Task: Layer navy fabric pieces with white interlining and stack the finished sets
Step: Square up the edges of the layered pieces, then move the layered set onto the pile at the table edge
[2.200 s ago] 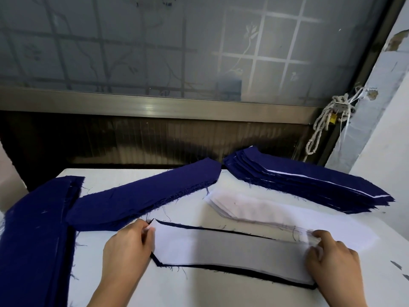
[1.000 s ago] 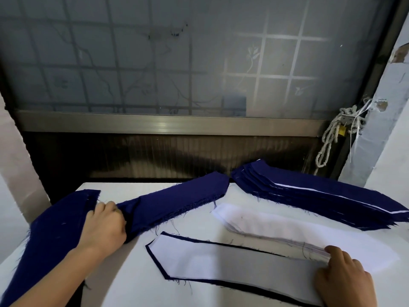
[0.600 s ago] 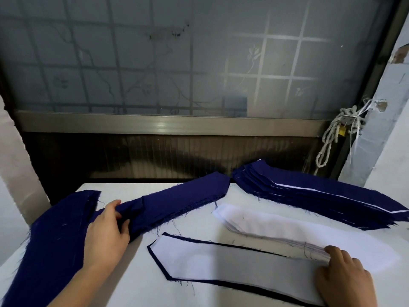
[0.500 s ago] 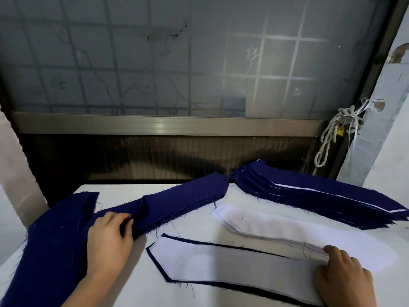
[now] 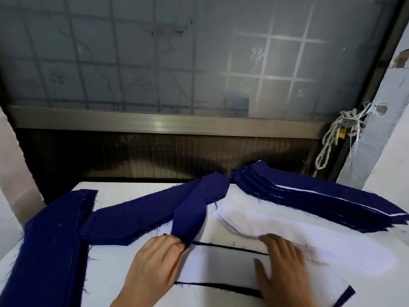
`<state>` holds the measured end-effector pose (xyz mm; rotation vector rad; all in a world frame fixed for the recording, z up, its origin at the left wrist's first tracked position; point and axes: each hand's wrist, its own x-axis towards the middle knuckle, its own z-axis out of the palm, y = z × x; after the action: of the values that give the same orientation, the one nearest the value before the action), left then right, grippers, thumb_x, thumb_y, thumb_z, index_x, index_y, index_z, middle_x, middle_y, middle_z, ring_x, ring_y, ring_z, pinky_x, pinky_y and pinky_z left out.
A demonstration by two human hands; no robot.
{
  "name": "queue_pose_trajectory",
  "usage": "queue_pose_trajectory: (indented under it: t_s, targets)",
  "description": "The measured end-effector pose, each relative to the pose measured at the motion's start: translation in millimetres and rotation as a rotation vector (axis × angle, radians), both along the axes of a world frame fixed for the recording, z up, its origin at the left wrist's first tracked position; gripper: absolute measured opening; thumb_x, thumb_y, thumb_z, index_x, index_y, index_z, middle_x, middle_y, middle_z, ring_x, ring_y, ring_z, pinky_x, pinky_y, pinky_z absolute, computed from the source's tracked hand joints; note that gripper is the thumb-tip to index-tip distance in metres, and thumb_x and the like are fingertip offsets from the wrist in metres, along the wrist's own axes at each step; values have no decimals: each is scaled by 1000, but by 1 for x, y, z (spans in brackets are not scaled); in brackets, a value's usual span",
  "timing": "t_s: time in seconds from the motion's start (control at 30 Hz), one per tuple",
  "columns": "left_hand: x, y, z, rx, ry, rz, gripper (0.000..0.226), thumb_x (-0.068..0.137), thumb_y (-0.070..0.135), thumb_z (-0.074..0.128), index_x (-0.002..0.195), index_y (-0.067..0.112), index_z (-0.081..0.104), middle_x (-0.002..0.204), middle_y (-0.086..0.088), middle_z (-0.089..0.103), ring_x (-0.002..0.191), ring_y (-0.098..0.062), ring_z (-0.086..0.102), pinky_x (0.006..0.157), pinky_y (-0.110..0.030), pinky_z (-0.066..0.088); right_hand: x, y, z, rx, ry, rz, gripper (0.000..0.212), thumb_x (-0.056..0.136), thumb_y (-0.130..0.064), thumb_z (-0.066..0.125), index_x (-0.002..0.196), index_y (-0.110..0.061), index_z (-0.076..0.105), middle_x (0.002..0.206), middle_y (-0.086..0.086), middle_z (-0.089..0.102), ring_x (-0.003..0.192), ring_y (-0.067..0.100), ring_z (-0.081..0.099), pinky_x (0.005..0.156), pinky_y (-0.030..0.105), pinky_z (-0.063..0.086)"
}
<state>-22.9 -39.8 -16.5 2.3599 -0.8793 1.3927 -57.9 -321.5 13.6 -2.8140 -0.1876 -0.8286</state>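
Pinching the near end of 1 navy piece [image 5: 188, 218] between thumb and curled fingers, the left hand [image 5: 155, 264] draws it up off the navy pile [image 5: 132, 216] lying just beyond its knuckles. The right hand [image 5: 285, 269] lies flat with its fingers straight and spread. It holds nothing and presses on the half-built set [image 5: 221, 264], a white interlining sheet over a navy base whose dark edge shows between the 2 hands. The loose interlining pile [image 5: 321, 244] sits just past the right fingertips, and the finished stack [image 5: 321, 200] lies farther out beyond it. A 2nd navy pile [image 5: 51, 251] lies outside the left wrist, all on the white table [image 5: 106, 269].

The step in hand appears to be capping the set with this navy piece. Doing it well likely means letting the strip clear its pile fully before swinging it toward the right palm. Its end should then be matched to the base's edge under the left fingers first and smoothed outward while the flat hand pins the interlining so nothing skews.
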Motion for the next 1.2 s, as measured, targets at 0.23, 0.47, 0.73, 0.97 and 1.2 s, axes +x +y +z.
queue_pose_trajectory:
  t_s: [0.23,0.47,0.73,0.97,1.2]
  targets:
    - [-2,0,3,-43,-31,-18,5,92,12,57,95,12,61,86,-4,59,71,-20,53,67,-28,42,35,119,15,118,170,540,78,78,-17,64,147,-31,29,149,-20,37,142,-4,18,121,31,-3]
    - [-4,12,7,-370,88,125,5,93,16,49,96,18,53,82,2,57,70,-12,40,70,-23,31,56,102,21,-141,38,408,7,79,-18,64,79,-25,64,71,-9,62,70,8,58,116,36,25]
    - [-7,12,12,-654,256,349,6,95,10,61,92,10,55,84,8,48,73,-16,44,67,-35,38,14,-58,10,-225,-297,88,10,78,-11,66,74,-15,73,67,-4,69,62,15,67,112,39,30]
    - [-7,11,13,-669,347,333,9,92,18,56,91,9,58,72,7,50,66,-20,49,63,-35,38,-25,-125,-21,-96,-474,-218,29,88,-17,49,76,-8,73,71,5,67,84,17,54,101,32,30]
    - [-6,13,9,-808,428,226,10,86,31,65,89,21,66,67,17,60,63,-11,59,60,-15,44,-29,-114,-19,365,-351,-320,34,84,-29,48,103,-5,62,76,7,62,76,33,55,79,45,41]
